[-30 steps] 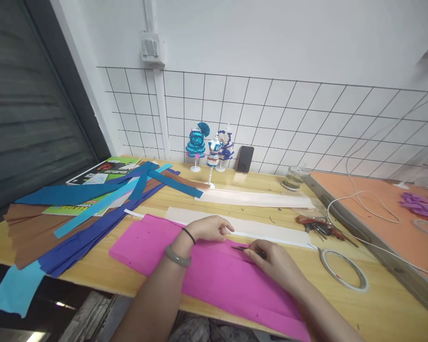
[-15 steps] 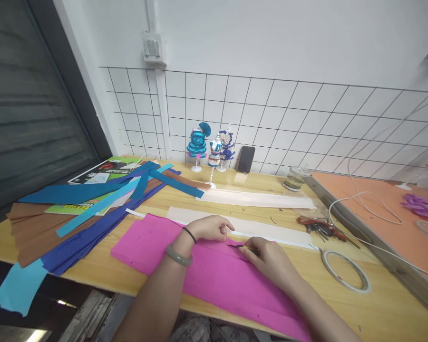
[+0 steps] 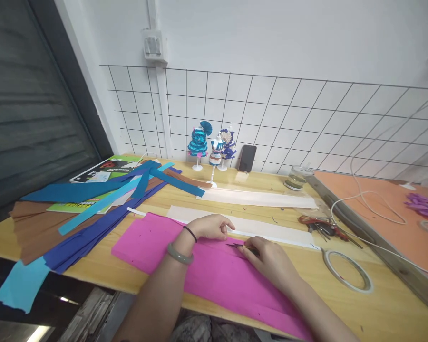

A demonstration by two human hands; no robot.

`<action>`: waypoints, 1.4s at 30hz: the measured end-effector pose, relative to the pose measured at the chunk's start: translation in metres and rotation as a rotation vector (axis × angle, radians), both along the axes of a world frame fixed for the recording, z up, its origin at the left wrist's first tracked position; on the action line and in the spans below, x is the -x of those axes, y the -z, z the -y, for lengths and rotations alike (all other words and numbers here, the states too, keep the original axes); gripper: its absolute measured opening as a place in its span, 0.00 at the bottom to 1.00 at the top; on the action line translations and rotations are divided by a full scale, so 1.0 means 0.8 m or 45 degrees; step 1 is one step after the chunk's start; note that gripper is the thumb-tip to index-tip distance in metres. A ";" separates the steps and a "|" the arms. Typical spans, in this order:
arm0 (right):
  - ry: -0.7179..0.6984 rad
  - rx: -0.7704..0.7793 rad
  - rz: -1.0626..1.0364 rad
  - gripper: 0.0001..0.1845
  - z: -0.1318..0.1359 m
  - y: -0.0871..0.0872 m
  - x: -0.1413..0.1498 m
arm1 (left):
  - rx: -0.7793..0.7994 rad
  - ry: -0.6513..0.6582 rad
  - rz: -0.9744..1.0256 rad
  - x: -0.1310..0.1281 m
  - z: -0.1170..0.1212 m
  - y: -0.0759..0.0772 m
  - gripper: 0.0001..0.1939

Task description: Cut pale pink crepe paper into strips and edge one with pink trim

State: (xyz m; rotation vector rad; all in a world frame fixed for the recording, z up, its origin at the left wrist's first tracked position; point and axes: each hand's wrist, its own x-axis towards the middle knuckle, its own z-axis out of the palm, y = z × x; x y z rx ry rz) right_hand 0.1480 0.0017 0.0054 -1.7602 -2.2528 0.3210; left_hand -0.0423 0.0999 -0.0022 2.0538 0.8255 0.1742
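A wide sheet of pink crepe paper (image 3: 228,282) lies along the front of the table. My left hand (image 3: 214,227) rests at its far edge, fingers curled down on the paper and the index finger pointing right; the fingertips are partly hidden. On my left wrist are a bangle and a black band. Just to the right, my right hand (image 3: 269,256) is closed round small dark scissors (image 3: 234,245), whose blades point left over the pink paper near its far edge. Most of the handles are hidden in my palm.
Beyond the pink paper lie two pale strips (image 3: 257,197). Blue and brown crepe strips (image 3: 92,192) cover magazines at left. To the right are a tape roll (image 3: 347,270), keys (image 3: 324,228) and a glass jar (image 3: 298,177). Several dressed mini mannequins (image 3: 199,142) and a phone (image 3: 247,158) stand behind.
The scissor blades look slightly further apart than before. Both hands stay in nearly the same place, and the whole view has shifted a little.
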 end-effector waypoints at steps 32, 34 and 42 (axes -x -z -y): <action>-0.031 0.113 -0.230 0.17 -0.017 0.010 0.010 | 0.056 -0.075 -0.065 0.025 -0.001 -0.021 0.28; -0.042 0.107 -0.228 0.18 -0.017 0.012 0.010 | 0.047 -0.071 -0.089 0.025 0.000 -0.023 0.28; -0.056 0.086 -0.210 0.18 -0.017 0.010 0.010 | 0.042 -0.077 -0.118 0.025 0.002 -0.028 0.28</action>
